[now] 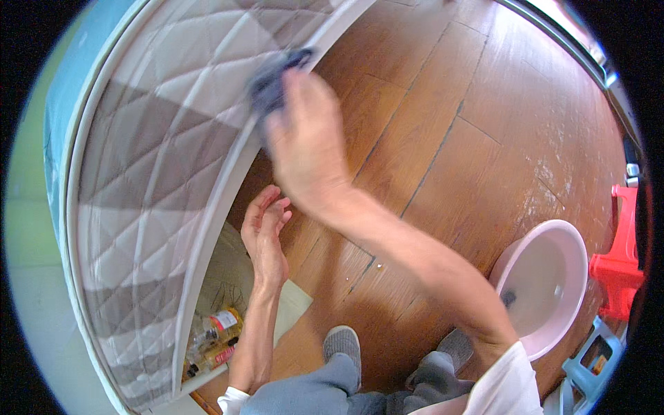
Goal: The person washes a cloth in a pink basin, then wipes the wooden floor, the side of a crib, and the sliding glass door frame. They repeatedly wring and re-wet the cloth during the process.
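Note:
A dark cloth (272,85) is bunched in my right hand (308,140) and lies against the white lower edge strip (218,218) of a pale quilted panel (150,171). Hand and cloth are blurred. Below that hand, my left hand (264,228) hovers beside the strip with nothing in it, its fingers loosely bent and apart. The panel curves along my left side, its diamond stitching showing under bands of light and shade.
A pink basin (576,311) holding cloudy liquid stands on the wood-plank floor (415,155) at right. Beyond it are a red plastic stool (620,264) and a blue plastic stool (594,358). Several bottles (218,332) lie by the panel's lower end. My feet are at the bottom.

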Available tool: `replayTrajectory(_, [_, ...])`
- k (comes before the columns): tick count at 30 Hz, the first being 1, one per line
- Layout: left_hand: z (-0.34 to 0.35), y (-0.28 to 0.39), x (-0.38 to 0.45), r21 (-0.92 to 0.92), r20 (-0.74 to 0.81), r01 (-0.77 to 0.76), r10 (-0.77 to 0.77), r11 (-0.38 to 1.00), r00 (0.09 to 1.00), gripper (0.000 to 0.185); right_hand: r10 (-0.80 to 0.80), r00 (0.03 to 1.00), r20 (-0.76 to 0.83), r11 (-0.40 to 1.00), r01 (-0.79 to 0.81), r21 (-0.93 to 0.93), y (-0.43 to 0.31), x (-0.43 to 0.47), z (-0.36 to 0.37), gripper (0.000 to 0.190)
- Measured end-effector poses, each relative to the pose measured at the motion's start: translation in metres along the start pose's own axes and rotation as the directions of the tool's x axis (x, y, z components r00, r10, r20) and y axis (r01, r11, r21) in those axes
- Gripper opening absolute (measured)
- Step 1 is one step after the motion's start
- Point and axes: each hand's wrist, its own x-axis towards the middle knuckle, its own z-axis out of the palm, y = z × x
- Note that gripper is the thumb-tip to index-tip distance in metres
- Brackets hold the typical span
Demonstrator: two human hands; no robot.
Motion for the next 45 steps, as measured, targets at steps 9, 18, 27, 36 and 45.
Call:
replayTrajectory(9, [0.028,-0.001,0.075,0.316,0.179,-0.195,0.143,0.929,0.973,0.056,0.525,0.844,0.110,0.841,-0.534,0.084,0.080,0.049,0.036,0.036])
replayTrajectory(18, [0.046,0.007,0.096,0.315,0.159,-0.208,0.164,0.926,0.974,0.052,0.680,0.604,0.417,0.279,-0.738,0.615,0.143,0.026,0.063,0.038])
replayTrajectory(27, [0.043,-0.016,0.114,0.323,0.226,-0.233,0.165,0.917,0.960,0.064,0.638,0.768,0.054,0.401,-0.390,0.829,0.114,0.068,-0.018,0.056])
replayTrajectory(36, [0.050,-0.015,0.112,0.375,0.120,-0.275,0.248,0.885,0.961,0.044,0.488,0.866,-0.113,0.777,-0.372,0.507,0.082,0.051,0.050,0.071])
replayTrajectory(45, [0.056,-0.015,0.111,0.315,0.158,-0.200,0.156,0.928,0.975,0.047,0.577,0.813,-0.072,0.701,-0.448,0.555,0.079,0.099,0.027,0.069])
